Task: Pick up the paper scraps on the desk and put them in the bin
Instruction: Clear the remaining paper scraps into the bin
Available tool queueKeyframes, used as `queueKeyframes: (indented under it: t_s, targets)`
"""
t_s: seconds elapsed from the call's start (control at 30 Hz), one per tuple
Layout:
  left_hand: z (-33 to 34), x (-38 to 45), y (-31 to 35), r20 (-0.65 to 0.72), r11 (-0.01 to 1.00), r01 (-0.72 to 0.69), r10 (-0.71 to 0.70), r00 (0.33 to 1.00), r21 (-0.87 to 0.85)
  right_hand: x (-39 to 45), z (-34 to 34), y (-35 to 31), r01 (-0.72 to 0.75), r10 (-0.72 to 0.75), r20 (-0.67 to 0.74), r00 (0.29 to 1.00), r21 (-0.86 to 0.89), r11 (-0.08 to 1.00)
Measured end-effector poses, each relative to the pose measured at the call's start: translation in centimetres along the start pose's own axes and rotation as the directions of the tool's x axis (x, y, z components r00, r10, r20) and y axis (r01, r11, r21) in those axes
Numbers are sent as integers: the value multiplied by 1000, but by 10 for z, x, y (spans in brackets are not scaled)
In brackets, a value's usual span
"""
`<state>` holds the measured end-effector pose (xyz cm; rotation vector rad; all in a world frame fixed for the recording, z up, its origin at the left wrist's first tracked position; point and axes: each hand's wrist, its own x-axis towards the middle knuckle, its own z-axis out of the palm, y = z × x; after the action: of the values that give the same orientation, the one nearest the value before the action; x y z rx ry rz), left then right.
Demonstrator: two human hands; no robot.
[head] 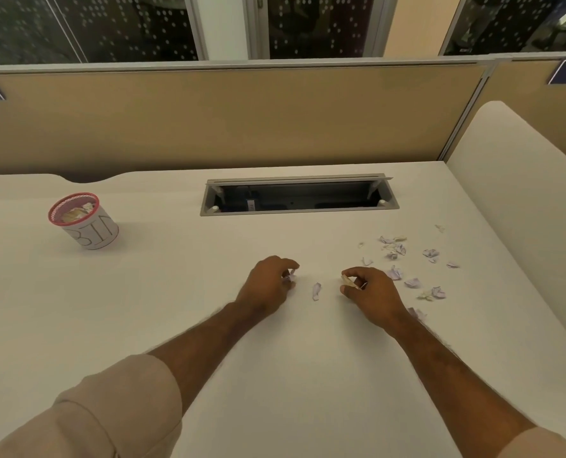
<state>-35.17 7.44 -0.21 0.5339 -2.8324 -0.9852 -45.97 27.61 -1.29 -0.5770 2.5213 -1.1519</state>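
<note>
Reading "BIN": red-rimmed cup (85, 221) holding scraps.

My work surface is a white desk (176, 292) with an open cable tray (300, 196) recessed along its far middle. At far left stands a red-rimmed mesh bin (85, 221), upright, wrapped in paper lettered "BIN", with crumpled paper inside. Pale paper scraps (407, 262) lie scattered at right, loosely grouped. One single scrap (316, 290) lies apart from them, nearer the desk's middle.
</note>
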Motion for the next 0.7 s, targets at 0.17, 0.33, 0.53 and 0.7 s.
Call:
queueKeyframes:
  t_s: [0.17,0.33,0.53,0.7]
  targets:
    - [5,4,5,131,998,-3,-5,991,60,-1,8,-8,53,-51,26,998,-118,992]
    - [10,3,6,129,994,-6,-8,992,105,-3,16,-19,180,-153,125,980,-249,952]
    - [7,0,3,129,993,46,-60,990,107,-8,34,-35,227,-123,263,957,-412,882]
    - [-1,-8,-4,145,992,73,-88,986,107,-9,40,-39,216,-92,268,959,-480,850]
